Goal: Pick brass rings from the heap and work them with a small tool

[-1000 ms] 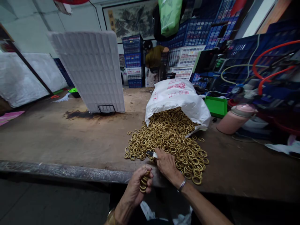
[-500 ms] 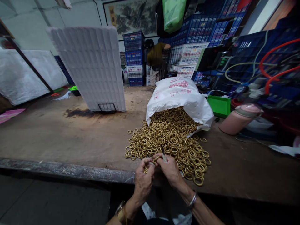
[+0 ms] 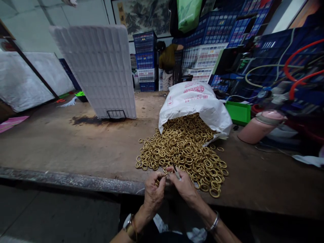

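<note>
Both hands meet in front of a heap of gold-coloured rings [image 3: 177,148] at the table's near edge. My left hand [image 3: 153,193] is closed, with a gold ring [image 3: 157,182] between its thumb and fingers. My right hand [image 3: 186,187] is closed around a slim tool [image 3: 177,172] with a dark tip and a flat grey part, like a small knife; its exact kind is unclear. The right fingertips almost touch the ring at the left fingertips. Behind the hands, a white woven sack [image 3: 186,101] lies on its side, its mouth full of the same rings.
A tall white slatted panel [image 3: 98,71] leans in a black wire stand on the table [image 3: 76,145]. To the right are a green tray [image 3: 238,113] and a pink bottle [image 3: 262,126]. Stacked crates [image 3: 145,60] and another person [image 3: 168,60] are at the back.
The view has shifted slightly. Both hands keep their hold close together, with small movements of the fingers and the tool. The person at the back has moved a little.
</note>
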